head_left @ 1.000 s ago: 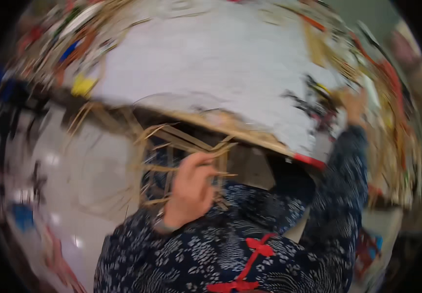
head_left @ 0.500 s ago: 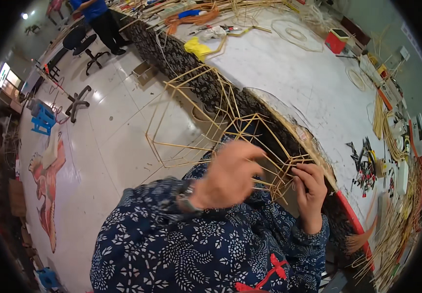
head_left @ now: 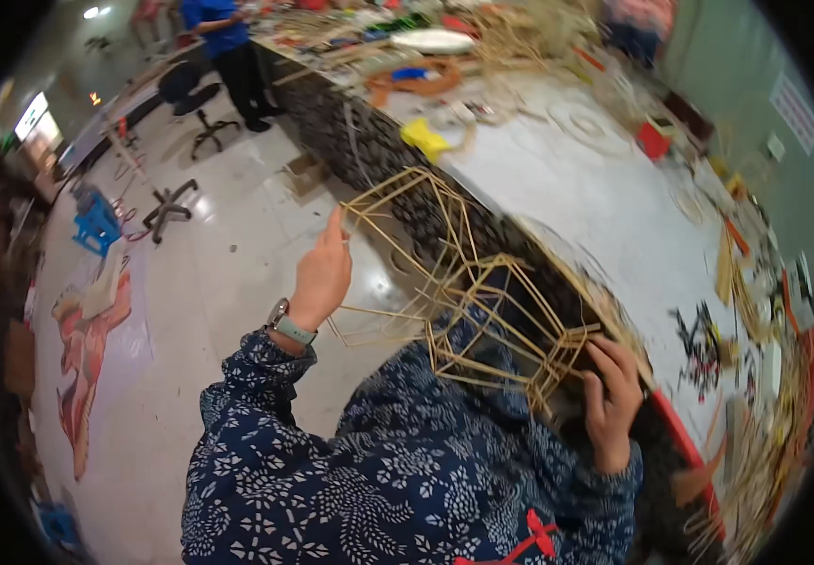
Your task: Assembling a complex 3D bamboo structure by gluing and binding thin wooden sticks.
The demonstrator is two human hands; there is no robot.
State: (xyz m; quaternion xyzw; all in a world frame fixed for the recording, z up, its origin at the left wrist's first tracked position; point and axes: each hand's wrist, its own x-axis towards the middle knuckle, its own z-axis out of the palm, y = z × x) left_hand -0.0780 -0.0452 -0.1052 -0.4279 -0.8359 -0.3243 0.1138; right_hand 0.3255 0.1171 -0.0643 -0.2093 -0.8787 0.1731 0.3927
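An open frame of thin bamboo strips, many-sided and joined at its corners, stretches over my lap and beside the table edge. My left hand is at its far left side, the fingers closed along a strut and one finger reaching up to the corner; the hand itself hides part of that strut. At the narrow right end, where several strips meet, my right hand pinches the frame between thumb and fingers. A wristwatch with a pale strap is on my left wrist.
The white-topped table runs along my right. On it lie dark-handled pliers, bundled bamboo strips, a yellow cloth-like piece and an orange coil. A blue stool stands on the floor; a person in blue stands far off.
My left hand has moved from in front of the frame's middle out to its far left side. The view has shifted; my right hand still grips the right end.
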